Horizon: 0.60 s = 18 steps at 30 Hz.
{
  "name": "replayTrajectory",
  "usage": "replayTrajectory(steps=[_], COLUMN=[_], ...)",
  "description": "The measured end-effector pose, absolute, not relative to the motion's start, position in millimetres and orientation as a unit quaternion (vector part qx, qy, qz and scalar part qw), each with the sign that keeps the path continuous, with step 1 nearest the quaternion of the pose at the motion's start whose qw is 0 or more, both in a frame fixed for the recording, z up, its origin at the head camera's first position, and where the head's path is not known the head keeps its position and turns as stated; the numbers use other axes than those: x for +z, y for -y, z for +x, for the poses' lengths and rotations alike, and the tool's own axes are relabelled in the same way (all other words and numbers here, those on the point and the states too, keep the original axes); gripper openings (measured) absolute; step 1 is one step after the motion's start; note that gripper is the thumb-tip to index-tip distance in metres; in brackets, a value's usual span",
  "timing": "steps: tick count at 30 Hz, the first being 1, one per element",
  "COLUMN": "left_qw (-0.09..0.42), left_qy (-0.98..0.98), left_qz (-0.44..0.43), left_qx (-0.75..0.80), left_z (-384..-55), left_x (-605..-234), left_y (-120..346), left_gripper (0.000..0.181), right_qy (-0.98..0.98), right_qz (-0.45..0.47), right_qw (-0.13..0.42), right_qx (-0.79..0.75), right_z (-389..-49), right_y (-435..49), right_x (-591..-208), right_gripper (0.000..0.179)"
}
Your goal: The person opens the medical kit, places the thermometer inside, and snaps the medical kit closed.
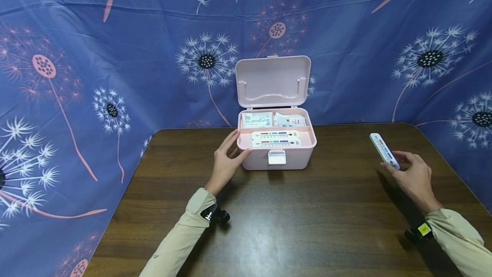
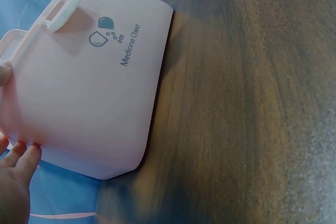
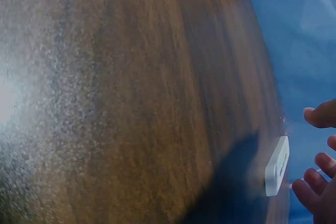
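Note:
A pink medicine box (image 1: 276, 163) stands on the table with its lid (image 1: 273, 81) raised. My left hand (image 1: 226, 163) holds the box at its front left corner, thumb over the front rim and fingers against the side wall. Two white thermometer strips (image 1: 275, 134) lie in the front compartment. Behind them are a packet printed "Surgical" (image 1: 257, 119) and another white packet (image 1: 290, 120). Far to the right, another white thermometer strip (image 3: 277, 166) lies on the table. Close beside it, my right hand (image 1: 415, 177) has its thumb and fingers spread, apart from the strip in the right wrist view.
The brown wooden table (image 1: 292, 217) stretches between both arms. A blue cloth (image 1: 346, 54) with a dandelion print hangs behind the table's back edge. The white latch (image 1: 276, 157) sticks out from the front of the box.

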<state>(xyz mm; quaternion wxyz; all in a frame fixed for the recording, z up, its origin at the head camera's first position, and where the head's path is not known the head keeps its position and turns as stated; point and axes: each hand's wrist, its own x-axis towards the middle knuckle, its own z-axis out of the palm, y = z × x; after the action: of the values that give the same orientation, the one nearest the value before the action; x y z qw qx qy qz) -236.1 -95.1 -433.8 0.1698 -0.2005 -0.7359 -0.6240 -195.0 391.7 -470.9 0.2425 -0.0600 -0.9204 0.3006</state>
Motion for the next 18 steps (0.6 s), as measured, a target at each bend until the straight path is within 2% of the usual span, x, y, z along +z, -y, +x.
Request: replayTrajectory(steps=[18], left_qw=[0.169], left_qy=[0.734], left_qz=[-0.199], left_qx=[-0.628], left_z=[-237], left_x=[-434], left_y=[95], left_gripper=[0.060], right_qy=[0.922], right_qz=[-0.089], right_qw=[0.225], right_qx=[0.301], right_z=[-192], right_y=[-400], right_x=[-482], right_gripper=[0.053])
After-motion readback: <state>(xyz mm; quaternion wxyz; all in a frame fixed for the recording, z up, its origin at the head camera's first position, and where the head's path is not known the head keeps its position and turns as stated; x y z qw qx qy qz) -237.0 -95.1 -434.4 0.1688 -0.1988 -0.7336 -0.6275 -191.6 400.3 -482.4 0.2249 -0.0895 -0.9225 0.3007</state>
